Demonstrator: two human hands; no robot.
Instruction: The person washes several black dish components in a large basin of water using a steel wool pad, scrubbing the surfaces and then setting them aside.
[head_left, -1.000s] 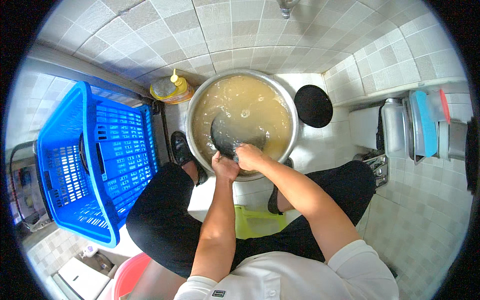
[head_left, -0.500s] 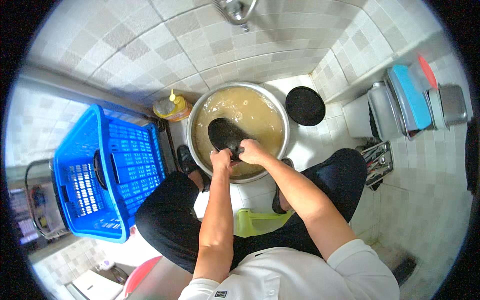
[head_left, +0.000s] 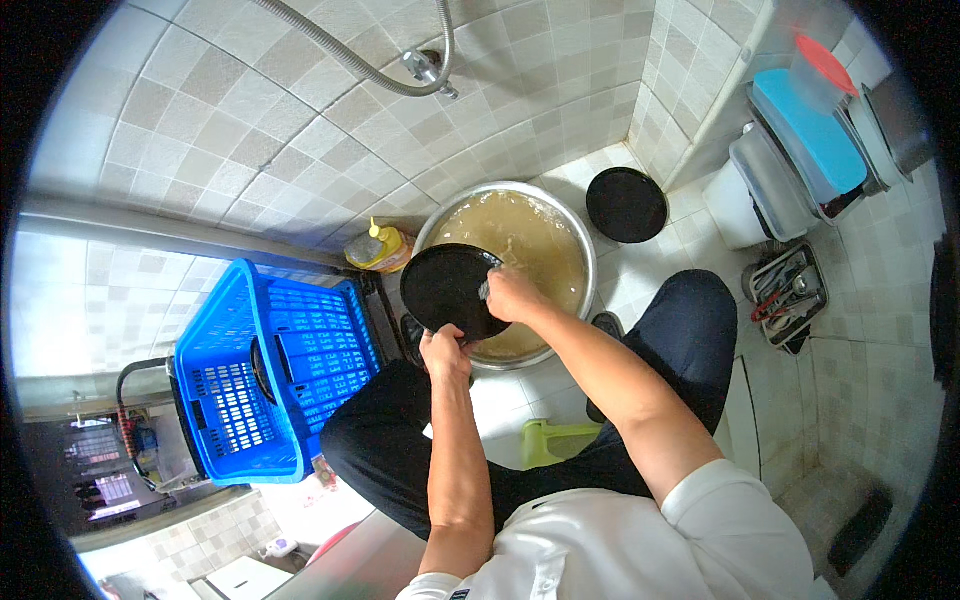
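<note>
A round black plate (head_left: pixel 447 290), wet and dark, is tilted over the left part of a large metal basin (head_left: pixel 592 270) of cloudy brownish water. My left hand (head_left: pixel 445 352) grips the plate's near edge, thumb on top and the other fingers mostly hidden below. At the plate's right edge is my right hand (head_left: pixel 515 297), its fingers closed around a small greyish scouring pad (head_left: pixel 484 290) that touches the plate; most of the pad is hidden. On the tiles right of the basin lies a second round black plate (head_left: pixel 627 205).
A blue plastic basket (head_left: pixel 315 330) stands on the left. A yellow pump bottle (head_left: pixel 380 247) sits beside the basin. Between my legs is a green plastic stool (head_left: pixel 545 440). Stacked containers (head_left: pixel 808 135) and a cutlery tray (head_left: pixel 790 295) are at right. A shower hose (head_left: pixel 350 70) hangs above.
The black plate has lifted out leftward to the basin's left rim, showing more of its face. My right hand has shifted along its right edge. The whole view has tilted and moved.
</note>
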